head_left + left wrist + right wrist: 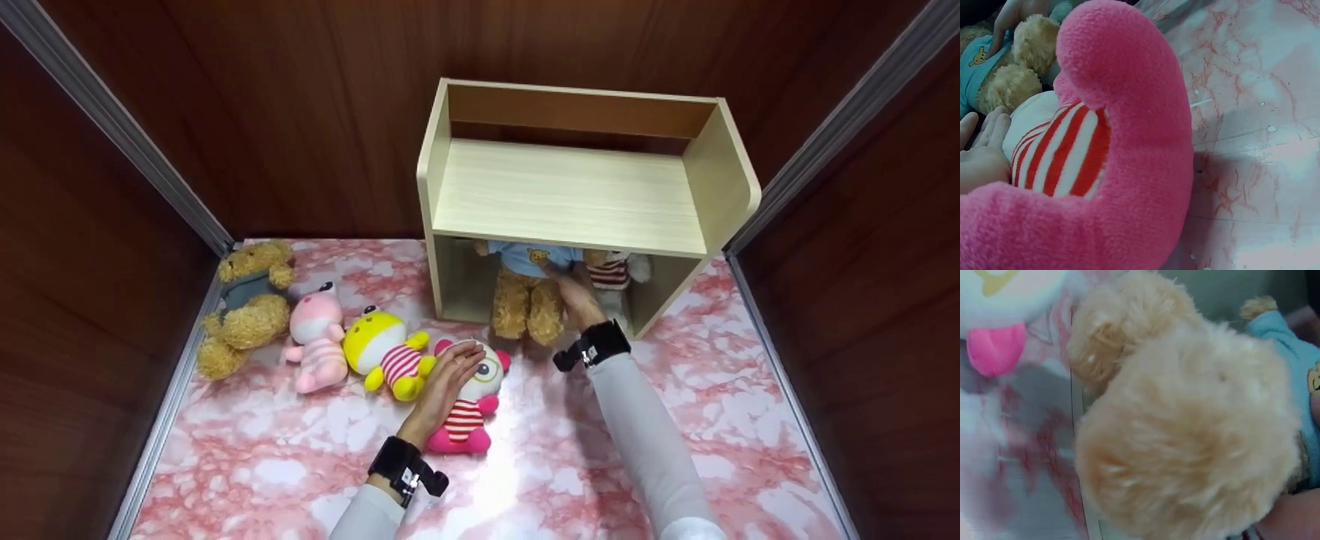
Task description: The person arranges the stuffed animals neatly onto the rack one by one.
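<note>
The desk (555, 480) carried a wooden shelf (570, 191), with open room on its upper board and a narrow gap on the left below. In the lower space was the bear in a blue shirt (514, 289), its feet passing the front edge; settling it seemed the step in hand. The striped doll (465, 420) lay before the shelf, with open desk to its right. The right hand (574, 292) touched the shirt, fingers extended; the left hand (446, 382) lay along the doll, fingers straight and close together. Next, I judged, called for a gentle inward push.
</note>
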### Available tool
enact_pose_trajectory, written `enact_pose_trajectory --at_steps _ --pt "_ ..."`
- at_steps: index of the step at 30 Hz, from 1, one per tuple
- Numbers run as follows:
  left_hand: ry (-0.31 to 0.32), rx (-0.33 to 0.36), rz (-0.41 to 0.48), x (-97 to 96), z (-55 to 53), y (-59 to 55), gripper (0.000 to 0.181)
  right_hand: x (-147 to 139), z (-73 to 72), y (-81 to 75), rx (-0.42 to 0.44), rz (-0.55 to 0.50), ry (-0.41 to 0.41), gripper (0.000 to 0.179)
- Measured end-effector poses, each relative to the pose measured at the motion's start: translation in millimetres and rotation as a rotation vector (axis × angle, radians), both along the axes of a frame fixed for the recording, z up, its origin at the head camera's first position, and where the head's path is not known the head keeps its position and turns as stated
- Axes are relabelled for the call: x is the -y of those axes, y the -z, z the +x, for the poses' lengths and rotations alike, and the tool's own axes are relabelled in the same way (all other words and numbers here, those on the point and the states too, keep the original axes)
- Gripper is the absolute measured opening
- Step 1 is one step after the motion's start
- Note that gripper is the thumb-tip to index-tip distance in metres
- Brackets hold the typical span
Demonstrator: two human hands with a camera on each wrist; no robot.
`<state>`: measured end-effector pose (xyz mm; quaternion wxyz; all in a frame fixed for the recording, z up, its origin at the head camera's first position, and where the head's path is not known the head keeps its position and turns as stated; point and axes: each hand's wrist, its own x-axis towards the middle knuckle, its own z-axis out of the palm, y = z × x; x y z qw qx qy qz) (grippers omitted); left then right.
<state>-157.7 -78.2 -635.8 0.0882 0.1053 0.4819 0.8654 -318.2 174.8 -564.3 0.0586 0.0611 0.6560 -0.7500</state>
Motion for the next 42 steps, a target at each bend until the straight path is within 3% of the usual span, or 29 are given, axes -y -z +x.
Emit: enact_pose_trajectory --at_steps 3,6,11,16,23,26,30,34,37,40,42 --pt "0.001 0.002 0.002 0.7 -1.0 -0.9 0.056 2 -8.6 4.9 -0.032 -0.043 0.007 0.046" --pt "0.004 0.003 -0.001 0.6 -1.2 -1.1 0.056 0 -13.8 11.1 -0.007 -0.055 0.014 0.054" --pt "0.003 0.004 -0.021 0.7 -1.8 -1.9 0.052 -6 -12.6 15.2 0.031 0.043 -0.034 0.069" --pt "-0.002 0.001 -0.030 0.0 -1.4 -1.4 0.048 -9 -3.5 1.4 0.003 0.063 -0.118 0.028" --pt "-0.022 0.019 -0.055 -2.3 -0.3 -1.1 0.049 -8 -5.0 9.4 -0.057 0.092 -0.131 0.022" --pt "-0.041 0.040 -0.099 -3.3 -1.4 -2.5 0.050 -4 -7.5 17.9 -0.094 0.268 -0.081 0.026" --pt "-0.052 0.041 -0.214 -4.9 -2.3 -4.7 0.051 -2 -7.5 26.2 -0.107 0.643 0.006 0.044" --pt "-0.055 0.012 -0.331 -6.0 -2.8 -7.6 0.051 -3 -2.1 27.5 -0.130 0.788 0.085 0.047" --pt "-0.060 -0.004 -0.367 -7.4 -3.8 -10.6 0.051 -3 8.4 27.2 -0.278 0.843 0.171 0.036" --pt "-0.063 -0.029 -0.388 -10.0 -5.7 -16.1 0.050 -4 24.2 30.8 -0.492 0.985 0.251 0.026" --pt "-0.074 -0.061 -0.432 -12.6 -8.1 -21.2 0.049 -4 35.9 34.3 -0.627 1.094 0.251 0.023"
